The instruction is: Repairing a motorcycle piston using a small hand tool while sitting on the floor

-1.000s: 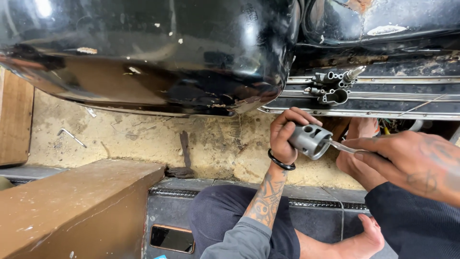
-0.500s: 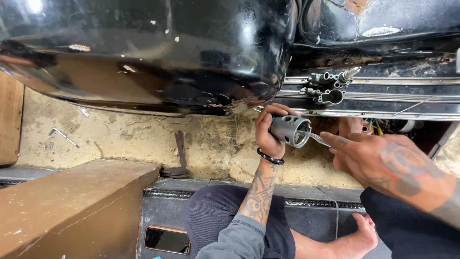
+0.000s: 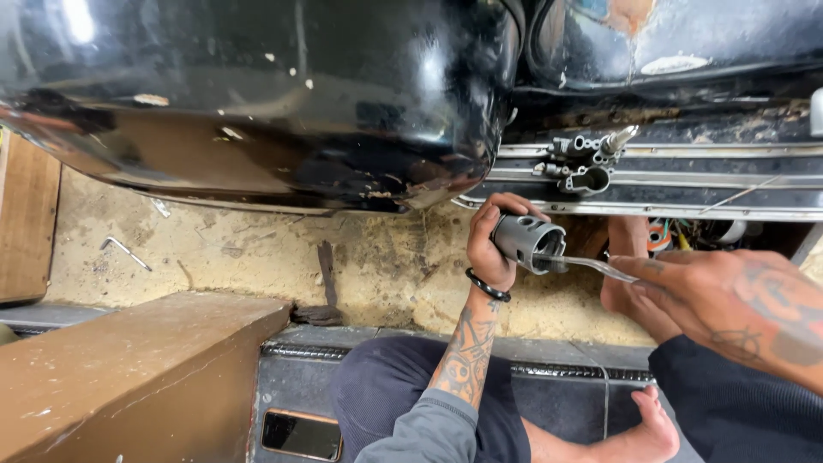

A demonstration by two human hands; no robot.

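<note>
My left hand [image 3: 490, 240] grips a grey metal cylinder [image 3: 527, 240], a hollow part with its open end facing right. My right hand [image 3: 703, 296] holds a thin metal tool [image 3: 591, 266] whose tip reaches into the cylinder's opening. Both hands hover just below a striped running board [image 3: 686, 193] of a black vehicle, under the glossy black fender [image 3: 257, 94]. A small metal assembly [image 3: 583, 163] of tubes and fittings rests on the running board, right above the cylinder.
Sandy, worn ground [image 3: 257, 249] lies under the fender, with a bent hex key [image 3: 124, 250] and a dark chisel-like tool [image 3: 326, 279] on it. A brown wooden box [image 3: 129, 377] stands at lower left. A phone [image 3: 300, 435] lies on a black mat. My bare feet are at lower right.
The view shifted slightly. My left hand with the cylinder stays below the running board, and my right hand has pushed the thin tool into the cylinder's open end.
</note>
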